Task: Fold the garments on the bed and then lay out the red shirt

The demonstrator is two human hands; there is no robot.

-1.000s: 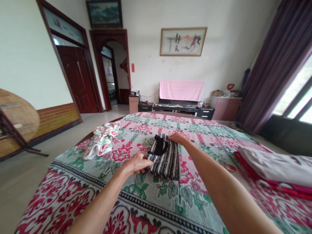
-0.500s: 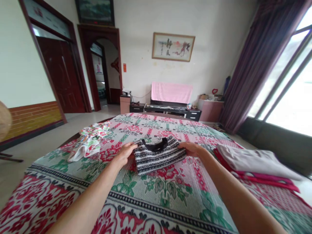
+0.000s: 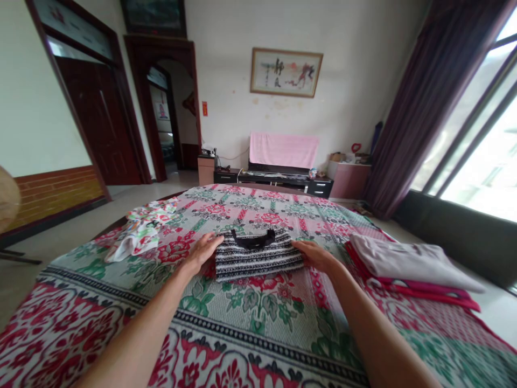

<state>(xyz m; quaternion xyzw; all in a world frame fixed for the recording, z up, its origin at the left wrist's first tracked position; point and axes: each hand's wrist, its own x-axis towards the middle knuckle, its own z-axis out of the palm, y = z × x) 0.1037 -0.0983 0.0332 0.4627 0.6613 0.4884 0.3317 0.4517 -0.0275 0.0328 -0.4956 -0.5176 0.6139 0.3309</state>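
A folded black-and-white striped garment (image 3: 257, 257) with a black collar lies on the floral bedspread (image 3: 258, 318), square to me. My left hand (image 3: 203, 251) rests against its left edge, fingers laid flat on the cloth. On the other side my right hand (image 3: 316, 253) presses the right edge the same way. Both hands flank the garment, touching it on the bed.
A crumpled white floral garment (image 3: 143, 233) lies at the bed's left. A folded pale grey and pink stack (image 3: 404, 261) sits at the right. Beyond the bed stand a low TV cabinet with a pink cloth (image 3: 283, 150), dark doors and purple curtains.
The striped garment has been turned from lengthwise to crosswise and set down flat. My hands moved from its near and far ends to its left and right edges.
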